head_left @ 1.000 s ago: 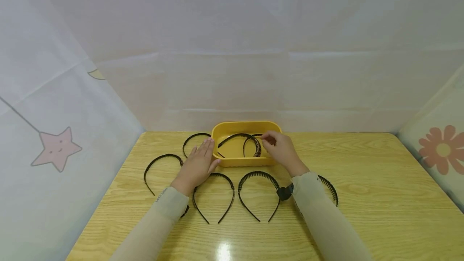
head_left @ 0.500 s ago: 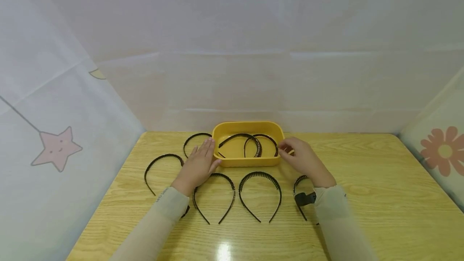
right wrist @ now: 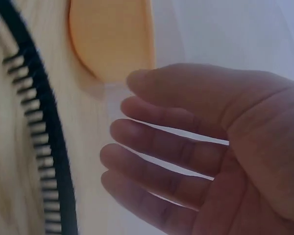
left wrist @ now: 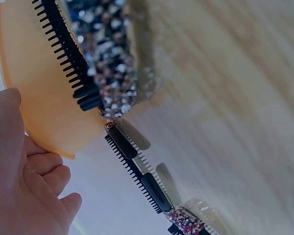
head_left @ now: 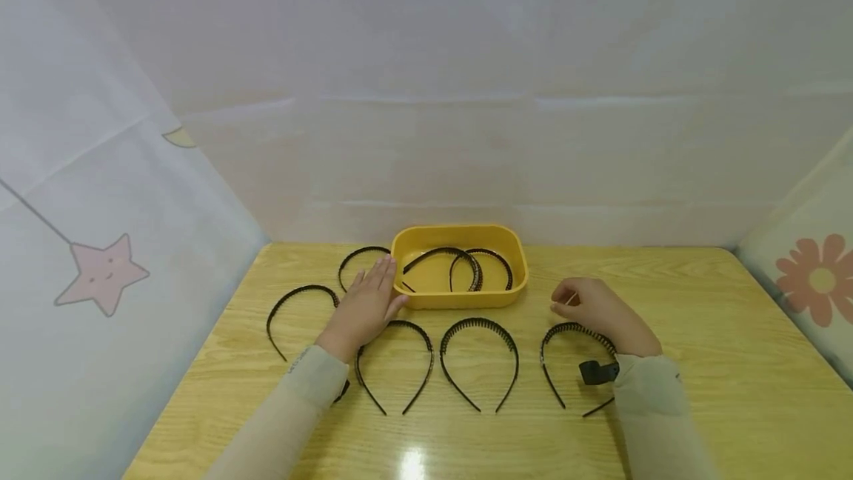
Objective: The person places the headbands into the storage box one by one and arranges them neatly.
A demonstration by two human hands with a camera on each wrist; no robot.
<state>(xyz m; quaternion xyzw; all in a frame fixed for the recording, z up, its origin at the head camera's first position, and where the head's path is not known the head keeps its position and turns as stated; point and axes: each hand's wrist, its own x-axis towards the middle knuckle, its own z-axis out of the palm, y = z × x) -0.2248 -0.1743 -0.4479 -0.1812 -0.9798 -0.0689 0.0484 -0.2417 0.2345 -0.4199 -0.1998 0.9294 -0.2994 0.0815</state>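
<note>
My left hand [head_left: 360, 310] rests against the left end of the yellow bin [head_left: 466, 301], its fingers on the wall in the left wrist view. Inside the bin lie a few black headbands [head_left: 509, 272]. My right hand [head_left: 600, 311] is in the air right of the bin, fingers relaxed and holding nothing. Just below it a toothed black headband [head_left: 554, 385] lies on the table, partly hidden by the wrist. In the right wrist view its comb teeth [right wrist: 39, 127] show close by. Glittery stones [left wrist: 110, 63] on another headband fill the top of the left wrist view.
Two toothed headbands stand out in front of the bin, a left one [head_left: 429, 361] and a middle one [head_left: 516, 361]. Further left are a headband [head_left: 269, 324] and one [head_left: 340, 272] beside the bin. A printed cloth wall [head_left: 426, 154] rises behind the wooden table [head_left: 720, 361].
My right hand has come out from over the bin and moved right, toward the front. The headband in the bin's right end now shows fully. My left hand stays put.
</note>
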